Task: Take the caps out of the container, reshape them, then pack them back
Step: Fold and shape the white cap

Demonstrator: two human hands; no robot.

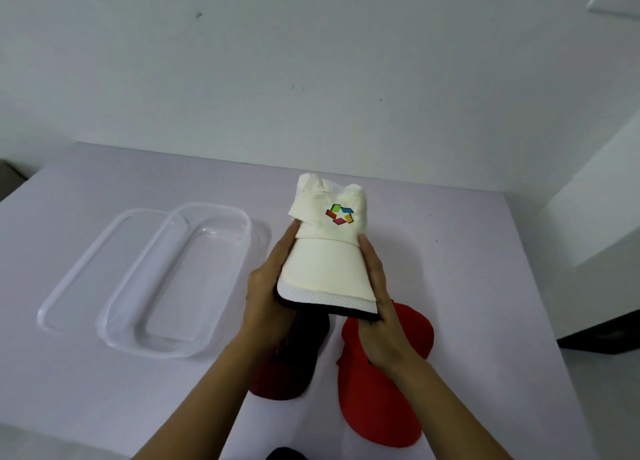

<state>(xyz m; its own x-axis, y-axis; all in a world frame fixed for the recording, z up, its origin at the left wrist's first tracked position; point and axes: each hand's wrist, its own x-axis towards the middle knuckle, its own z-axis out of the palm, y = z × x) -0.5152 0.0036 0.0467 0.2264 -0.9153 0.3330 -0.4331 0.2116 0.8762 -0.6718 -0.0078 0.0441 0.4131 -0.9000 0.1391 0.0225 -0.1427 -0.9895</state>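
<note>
Your left hand [266, 286] and right hand [381, 307] clasp white cap [329, 252] by brim sides, fingers extended along edges, above maroon cap [291, 366] and red cap [381, 390]; container [114, 307] sits left.

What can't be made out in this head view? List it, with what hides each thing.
- Dark red cap: head view, largely covered by the left forearm and white cap.
- Fingers of left hand and right hand: head view, hidden beneath the white cap's brim.
- Black object: head view, cut off by the bottom edge; unidentifiable.
</note>
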